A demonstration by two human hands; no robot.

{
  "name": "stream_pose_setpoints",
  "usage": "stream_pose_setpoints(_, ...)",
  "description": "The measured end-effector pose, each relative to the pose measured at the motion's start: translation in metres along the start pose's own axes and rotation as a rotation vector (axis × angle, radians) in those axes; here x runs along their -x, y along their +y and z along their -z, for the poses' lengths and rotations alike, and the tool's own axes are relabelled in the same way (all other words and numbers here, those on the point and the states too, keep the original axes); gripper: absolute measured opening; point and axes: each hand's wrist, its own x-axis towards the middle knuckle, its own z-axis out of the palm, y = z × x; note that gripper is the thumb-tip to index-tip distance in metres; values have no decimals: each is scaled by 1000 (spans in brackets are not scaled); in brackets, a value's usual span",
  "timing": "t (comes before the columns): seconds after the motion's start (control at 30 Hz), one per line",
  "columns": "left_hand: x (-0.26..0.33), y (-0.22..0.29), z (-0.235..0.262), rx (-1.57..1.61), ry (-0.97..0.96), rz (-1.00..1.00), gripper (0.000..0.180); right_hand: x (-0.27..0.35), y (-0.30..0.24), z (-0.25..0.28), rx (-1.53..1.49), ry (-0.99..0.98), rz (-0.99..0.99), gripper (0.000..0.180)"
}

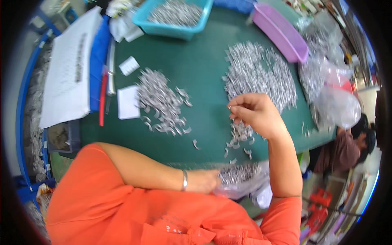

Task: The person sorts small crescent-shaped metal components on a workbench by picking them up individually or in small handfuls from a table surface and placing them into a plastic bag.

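Observation:
My right hand (255,112) is raised over the green table, thumb and forefinger pinched together. A tiny light spot shows at their tips, apparently the end of a small silvery piece mostly hidden by the fingers. Beneath and beside this hand lies a small heap of curved silvery metal pieces (241,132). At the table's near edge my left hand (206,181), with a bracelet at the wrist, reaches to a clear plastic bag (241,190) filled with similar pieces (241,172). Its fingers are blurred and partly hidden.
A large spread of silvery pieces (259,75) covers the far right, another pile (161,100) the left. Behind stand a turquoise basin (167,29) of pieces and a pink tray (279,30). Paper sheets (69,69), a red pen (103,98) and plastic bags (335,102) flank them.

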Motion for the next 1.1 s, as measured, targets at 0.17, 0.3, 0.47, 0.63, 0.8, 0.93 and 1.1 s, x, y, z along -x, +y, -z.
stream_pose_setpoints(0.17,4,9,-1,-185,39,-189,31,-73,-57,-12,-503,146,324,27)
stream_pose_setpoints(0.3,2,11,11,57,-50,1,30,-47,-40,-5,-411,331,354,28)
stream_pose_setpoints(0.47,6,0,10,-225,54,-138,27,46,66,12,457,-155,725,40)
stream_pose_setpoints(0.63,14,15,22,-207,34,-109,35,114,122,29,-3,305,508,29)
stream_pose_setpoints(0.8,14,18,18,-194,39,-93,31,132,136,9,339,513,450,26)
stream_pose_setpoints(0.93,12,10,11,-209,73,-130,25,139,138,-5,511,394,460,21)
stream_pose_setpoints(1.1,14,12,11,-244,138,-160,22,132,125,-12,520,401,491,26)
